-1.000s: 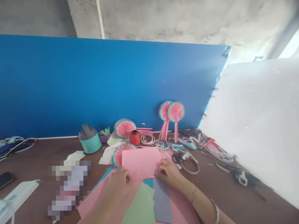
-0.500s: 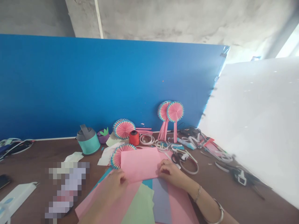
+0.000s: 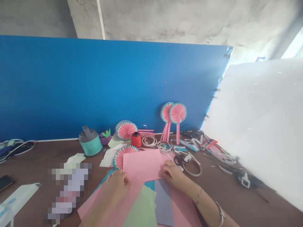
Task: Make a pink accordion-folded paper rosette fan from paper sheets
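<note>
A pink sheet of paper [image 3: 143, 165] is held up between my two hands, its face toward me. My left hand [image 3: 119, 183] is closed at its lower left corner, and my right hand [image 3: 172, 173] pinches its right edge. Beneath lie more coloured sheets: a green paper [image 3: 142, 208] with a jagged edge, a lilac paper [image 3: 164, 201] and larger pink paper [image 3: 184, 208]. Just behind the held sheet, a pleated paper rosette [image 3: 120, 156] with a blue rim is partly covered. Parts of my left fingers are hidden behind the hand.
Scissors [image 3: 181, 160] and coiled white strips [image 3: 194, 170] lie right of the paper. Behind stand a red thread spool [image 3: 136, 139], more rosettes [image 3: 126, 130] and a teal container [image 3: 91, 145]. A white power strip [image 3: 17, 201] lies left. A blue panel [image 3: 106, 85] closes the back.
Both hands keep their hold on the pink sheet, with the right hand's fingers slightly lower. The whole view has shifted a little; nothing else visibly moves.
</note>
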A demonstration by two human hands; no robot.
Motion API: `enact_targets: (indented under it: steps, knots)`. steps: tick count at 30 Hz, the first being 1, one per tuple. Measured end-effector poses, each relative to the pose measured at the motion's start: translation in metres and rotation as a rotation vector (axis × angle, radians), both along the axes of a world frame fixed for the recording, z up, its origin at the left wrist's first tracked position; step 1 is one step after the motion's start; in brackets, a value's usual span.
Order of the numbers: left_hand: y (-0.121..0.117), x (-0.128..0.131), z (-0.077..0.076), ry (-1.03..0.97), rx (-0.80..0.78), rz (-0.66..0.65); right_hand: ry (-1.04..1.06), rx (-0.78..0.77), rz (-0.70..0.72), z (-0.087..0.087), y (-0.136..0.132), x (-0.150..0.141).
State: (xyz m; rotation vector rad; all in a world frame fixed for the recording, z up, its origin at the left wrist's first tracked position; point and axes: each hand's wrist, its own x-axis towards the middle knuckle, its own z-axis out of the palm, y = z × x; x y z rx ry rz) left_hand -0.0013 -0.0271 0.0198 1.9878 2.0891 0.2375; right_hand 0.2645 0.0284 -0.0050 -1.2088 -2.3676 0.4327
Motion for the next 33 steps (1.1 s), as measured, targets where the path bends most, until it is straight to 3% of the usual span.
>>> enact_targets:
  steps: [6, 11, 15, 18, 20, 33]
  knots:
    - [-0.006, 0.004, 0.004, 0.048, 0.078, -0.029, -0.144, 0.063, -0.042, 0.000, -0.003, -0.001]
    - [-0.017, 0.017, 0.018, 0.093, 0.105, -0.333, -0.286, 0.154, -0.058, 0.006, -0.013, -0.005]
    - [-0.018, 0.022, 0.019, 0.136, 0.108, -0.484, -0.398, 0.259, 0.125, 0.006, -0.019, -0.013]
    - [-0.016, 0.019, 0.016, 0.080, 0.107, -0.474, -0.461, 0.271, 0.254, 0.004, -0.019, -0.016]
    - [-0.015, 0.016, 0.013, 0.027, 0.103, -0.469, -0.471, 0.250, 0.266, 0.005, -0.018, -0.016]
    - [-0.027, 0.000, 0.009, 0.080, -0.088, -0.369, -0.336, 0.108, 0.074, 0.033, -0.021, 0.006]
